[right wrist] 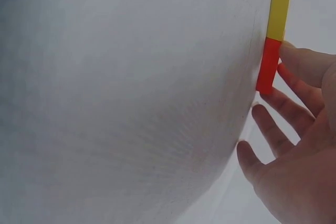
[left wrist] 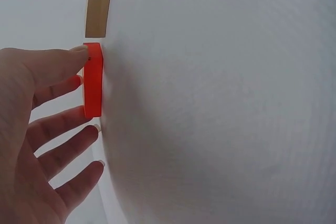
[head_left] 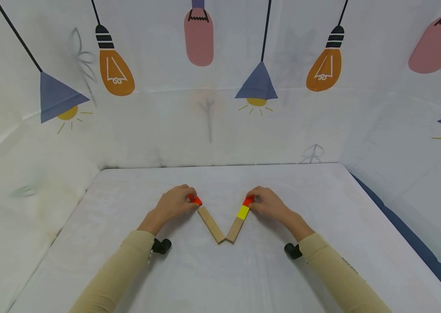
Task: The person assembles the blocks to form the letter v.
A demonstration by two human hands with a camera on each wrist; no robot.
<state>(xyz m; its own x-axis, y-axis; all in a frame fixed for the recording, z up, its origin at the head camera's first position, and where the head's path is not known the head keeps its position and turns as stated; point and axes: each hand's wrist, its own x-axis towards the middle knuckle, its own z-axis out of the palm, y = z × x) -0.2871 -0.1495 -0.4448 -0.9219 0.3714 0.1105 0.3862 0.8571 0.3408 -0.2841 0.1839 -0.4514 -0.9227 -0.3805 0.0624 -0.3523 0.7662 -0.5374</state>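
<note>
Two wooden blocks lie on the white table in a V, their near ends meeting: a longer left wooden block point(head_left: 211, 225) and a right wooden block point(head_left: 235, 230). My left hand point(head_left: 175, 202) pinches a red block point(left wrist: 93, 82) between thumb and fingers, just off the far end of the left wooden block, with a small gap showing in the left wrist view. On the right, a yellow block point(head_left: 243, 212) sits against the wooden one. My right hand point(head_left: 270, 203) pinches a second red block point(right wrist: 268, 66) that touches the yellow block's far end.
The white table point(head_left: 220, 278) has its far edge against a white curtain point(head_left: 146, 130) printed with lamps and bulbs. Dark blue cloth point(head_left: 404, 228) runs along the right side. Each wrist wears a small black camera, the left camera point(head_left: 161, 246) and right camera point(head_left: 293, 251).
</note>
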